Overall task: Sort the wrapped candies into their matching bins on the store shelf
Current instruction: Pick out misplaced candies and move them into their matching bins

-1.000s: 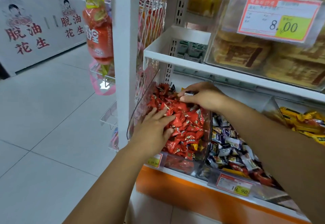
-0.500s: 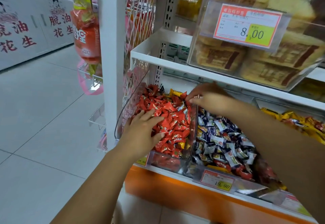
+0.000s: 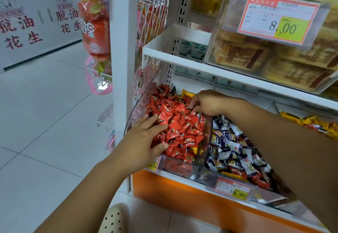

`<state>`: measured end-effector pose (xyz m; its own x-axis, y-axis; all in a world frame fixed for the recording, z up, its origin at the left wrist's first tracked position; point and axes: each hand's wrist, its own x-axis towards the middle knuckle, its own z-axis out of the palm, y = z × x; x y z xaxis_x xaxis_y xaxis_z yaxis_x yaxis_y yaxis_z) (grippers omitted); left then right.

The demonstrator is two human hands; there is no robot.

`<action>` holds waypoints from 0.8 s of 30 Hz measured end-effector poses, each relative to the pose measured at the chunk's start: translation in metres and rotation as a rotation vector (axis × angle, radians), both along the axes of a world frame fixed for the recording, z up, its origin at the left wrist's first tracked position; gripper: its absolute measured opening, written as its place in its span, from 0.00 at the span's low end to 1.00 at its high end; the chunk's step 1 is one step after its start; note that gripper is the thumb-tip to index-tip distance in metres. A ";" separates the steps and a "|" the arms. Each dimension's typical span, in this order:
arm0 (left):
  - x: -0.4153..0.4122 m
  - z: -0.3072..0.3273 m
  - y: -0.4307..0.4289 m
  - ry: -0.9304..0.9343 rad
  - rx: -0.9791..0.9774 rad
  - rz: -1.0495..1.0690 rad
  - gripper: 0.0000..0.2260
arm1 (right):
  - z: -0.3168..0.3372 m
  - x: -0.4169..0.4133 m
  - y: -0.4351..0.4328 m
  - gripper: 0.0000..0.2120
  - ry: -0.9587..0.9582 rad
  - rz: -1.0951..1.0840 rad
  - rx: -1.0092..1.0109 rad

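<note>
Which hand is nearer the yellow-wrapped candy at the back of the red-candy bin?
Right. The right hand sits just beside the yellow-wrapped candy, curled onto the red wrapped candies; the left hand rests flat on the pile's front.

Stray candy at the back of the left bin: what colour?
Yellow wrapper, seen in the head view.

The right hand's (image 3: pixel 210 102) fingertips sink among the red candies (image 3: pixel 182 126), so whether they pinch one cannot be told. The left hand (image 3: pixel 144 141) covers the near left corner of the clear bin (image 3: pixel 141 102) and half its price label (image 3: pixel 155 163). The yellow candies (image 3: pixel 314 123) run off the right edge. Small print on the 8.00 tag (image 3: pixel 265 13) is blurred.
</note>
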<state>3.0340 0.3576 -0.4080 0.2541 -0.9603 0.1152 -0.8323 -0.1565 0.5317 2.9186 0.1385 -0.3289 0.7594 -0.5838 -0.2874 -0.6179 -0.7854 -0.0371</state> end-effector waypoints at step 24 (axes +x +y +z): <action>-0.006 0.014 0.011 0.062 0.127 0.003 0.29 | 0.024 -0.018 0.012 0.07 -0.341 -0.093 0.254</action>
<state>3.0282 0.3684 -0.3944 0.2603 -0.9653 -0.0230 -0.7981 -0.2285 0.5576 2.9004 0.1509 -0.3053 0.7830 -0.5974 -0.1732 -0.6048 -0.6663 -0.4363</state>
